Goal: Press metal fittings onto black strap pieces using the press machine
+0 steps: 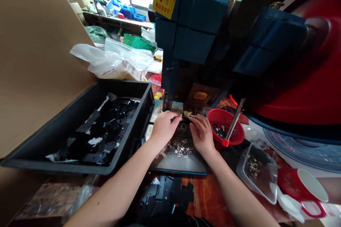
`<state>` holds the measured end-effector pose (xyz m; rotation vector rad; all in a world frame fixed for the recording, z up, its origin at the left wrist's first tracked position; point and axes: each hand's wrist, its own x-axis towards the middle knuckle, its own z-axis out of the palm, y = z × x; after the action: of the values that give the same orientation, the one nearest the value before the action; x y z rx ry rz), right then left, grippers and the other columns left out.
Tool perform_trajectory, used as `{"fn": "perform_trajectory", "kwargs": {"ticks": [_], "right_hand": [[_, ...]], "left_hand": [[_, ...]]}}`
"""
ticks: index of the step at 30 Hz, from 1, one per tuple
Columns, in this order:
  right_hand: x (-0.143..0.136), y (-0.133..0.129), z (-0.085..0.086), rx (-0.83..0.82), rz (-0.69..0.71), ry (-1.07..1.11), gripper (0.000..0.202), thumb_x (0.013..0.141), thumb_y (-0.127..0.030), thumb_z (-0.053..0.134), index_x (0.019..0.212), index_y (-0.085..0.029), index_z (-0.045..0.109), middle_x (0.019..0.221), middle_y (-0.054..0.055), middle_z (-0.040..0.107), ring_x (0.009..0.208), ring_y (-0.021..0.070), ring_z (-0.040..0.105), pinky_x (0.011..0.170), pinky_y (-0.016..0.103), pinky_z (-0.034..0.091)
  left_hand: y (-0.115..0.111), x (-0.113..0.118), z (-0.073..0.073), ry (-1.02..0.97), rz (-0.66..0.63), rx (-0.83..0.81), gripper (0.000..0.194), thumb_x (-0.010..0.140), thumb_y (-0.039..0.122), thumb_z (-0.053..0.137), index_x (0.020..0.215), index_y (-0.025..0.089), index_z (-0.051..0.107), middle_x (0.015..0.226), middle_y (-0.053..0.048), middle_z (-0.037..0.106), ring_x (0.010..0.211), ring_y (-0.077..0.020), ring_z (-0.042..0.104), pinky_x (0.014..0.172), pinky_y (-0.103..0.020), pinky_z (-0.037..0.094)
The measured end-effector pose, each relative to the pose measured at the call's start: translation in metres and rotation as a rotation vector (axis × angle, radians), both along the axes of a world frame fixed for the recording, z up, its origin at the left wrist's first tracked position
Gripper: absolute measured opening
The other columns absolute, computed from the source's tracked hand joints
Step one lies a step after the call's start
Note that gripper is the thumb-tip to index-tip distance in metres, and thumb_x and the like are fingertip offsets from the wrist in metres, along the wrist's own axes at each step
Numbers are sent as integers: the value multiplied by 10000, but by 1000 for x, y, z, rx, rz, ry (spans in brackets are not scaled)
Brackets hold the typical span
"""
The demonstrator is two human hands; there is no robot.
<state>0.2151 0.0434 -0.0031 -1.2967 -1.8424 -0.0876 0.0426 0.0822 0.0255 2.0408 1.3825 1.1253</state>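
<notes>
Under the head of a blue press (198,25), both hands are at the small work spot on its bed. My left hand (163,127) is closed in a pinch, with a dark edge of something showing at its fingertips. My right hand (203,135) faces it from the other side, fingers bent and close together at the same spot; what they grip is mostly hidden. Just below the fingers, a heap of small shiny metal rivet-like pieces (182,148) lies on the metal plate (173,165). A few flat metal parts (162,151) lie beside the heap, near my left wrist.
At left stands a black bin (130,138) of flat black pieces. A red bowl (239,133) with a metal rod (236,120) across it is right of the press. Further right are a clear tray (266,184) and a red mug (295,184). Black pieces (165,191) lie in front.
</notes>
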Motion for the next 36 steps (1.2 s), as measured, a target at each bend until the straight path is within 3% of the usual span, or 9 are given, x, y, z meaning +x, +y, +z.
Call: {"fn": "perform_trajectory", "kwargs": {"ticks": [7, 13, 24, 31, 36], "right_hand": [[-1, -5, 3, -31, -45, -189, 266, 893, -312, 534, 1141, -287, 625, 1164, 37, 631, 1175, 253, 490, 1055, 534, 305], [-10, -4, 12, -36, -63, -289, 282, 881, -384, 557, 1141, -298, 624, 1147, 37, 640, 1176, 273, 478, 1075, 584, 228], [-15, -7, 16, -56, -91, -272, 270, 889, -408, 535, 1109, -287, 634, 1153, 32, 641, 1184, 279, 478, 1080, 565, 223], [-7, -9, 2, -60, -16, -105, 346, 924, -371, 463, 1226, -234, 561, 1232, 68, 606, 1225, 254, 465, 1050, 533, 311], [0, -8, 0, -55, -22, -90, 329, 923, -354, 465, 1217, -245, 567, 1236, 54, 601, 1232, 249, 452, 1047, 507, 333]], "left_hand": [[-7, -17, -5, -201, 82, -63, 241, 866, 360, 530, 948, 214, 703, 934, -30, 710, 856, -191, 647, 767, -310, 504], [-12, -23, -5, -248, 110, -98, 256, 854, 377, 542, 955, 206, 703, 927, -43, 713, 830, -199, 653, 762, -326, 519], [-12, -22, -4, -213, 92, -65, 254, 866, 369, 522, 954, 205, 695, 953, -44, 714, 869, -204, 654, 769, -320, 511], [-9, -8, 7, -54, 36, -39, 226, 874, 319, 518, 933, 209, 706, 932, -26, 718, 872, -194, 648, 782, -310, 493], [-3, 2, 6, 39, 19, -25, 219, 868, 310, 529, 905, 206, 718, 915, -42, 717, 887, -221, 639, 817, -356, 477]]}}
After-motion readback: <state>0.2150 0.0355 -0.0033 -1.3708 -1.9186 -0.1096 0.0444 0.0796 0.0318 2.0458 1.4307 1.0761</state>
